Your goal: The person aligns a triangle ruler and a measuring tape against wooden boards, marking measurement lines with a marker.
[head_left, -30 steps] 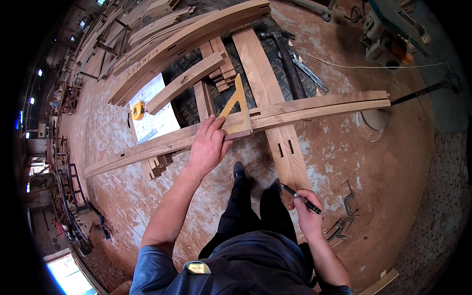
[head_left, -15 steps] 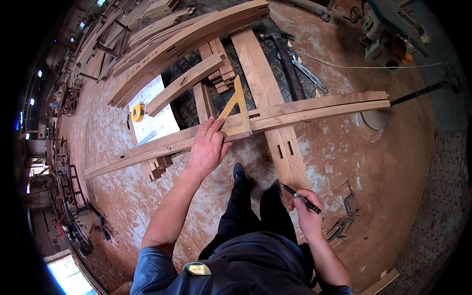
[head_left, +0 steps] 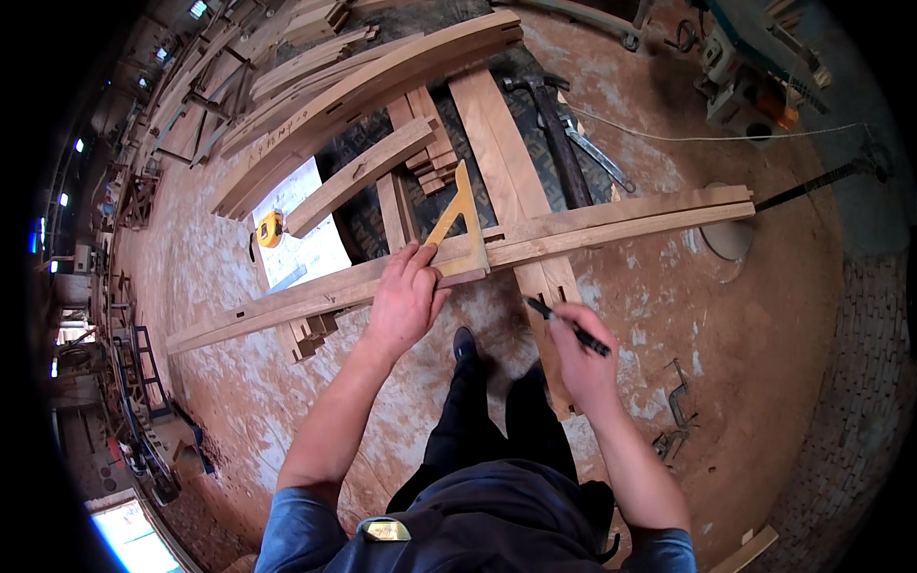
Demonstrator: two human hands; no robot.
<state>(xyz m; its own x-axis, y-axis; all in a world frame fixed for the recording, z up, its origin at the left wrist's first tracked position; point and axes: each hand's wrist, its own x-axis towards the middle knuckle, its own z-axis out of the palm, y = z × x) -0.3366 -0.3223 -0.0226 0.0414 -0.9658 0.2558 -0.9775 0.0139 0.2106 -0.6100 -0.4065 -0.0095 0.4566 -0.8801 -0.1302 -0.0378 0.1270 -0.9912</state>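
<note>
A long wooden beam [head_left: 611, 227] with mortise slots lies crosswise in front of me. My left hand [head_left: 406, 298] presses a yellow triangular square [head_left: 468, 215] against it, the square's stock lying along the near edge. The fingers curl over the stock and the beam's top. In my right hand [head_left: 583, 358] is a black pen [head_left: 568, 327], its tip pointing up and left toward the beam but apart from it. That hand hovers over a wider slotted board [head_left: 492, 134], which runs under the beam toward me.
On the left, a yellow tape measure [head_left: 271, 228] sits on a paper drawing [head_left: 325, 253]. A hammer [head_left: 564, 143] and an adjustable wrench [head_left: 602, 160] lie beyond the beam. Curved wooden rails [head_left: 363, 91] are stacked at the far left; clamps [head_left: 680, 396] lie on the floor at right.
My right hand has moved up and slightly left with the pen, closer to the beam. The left hand stays on the square.
</note>
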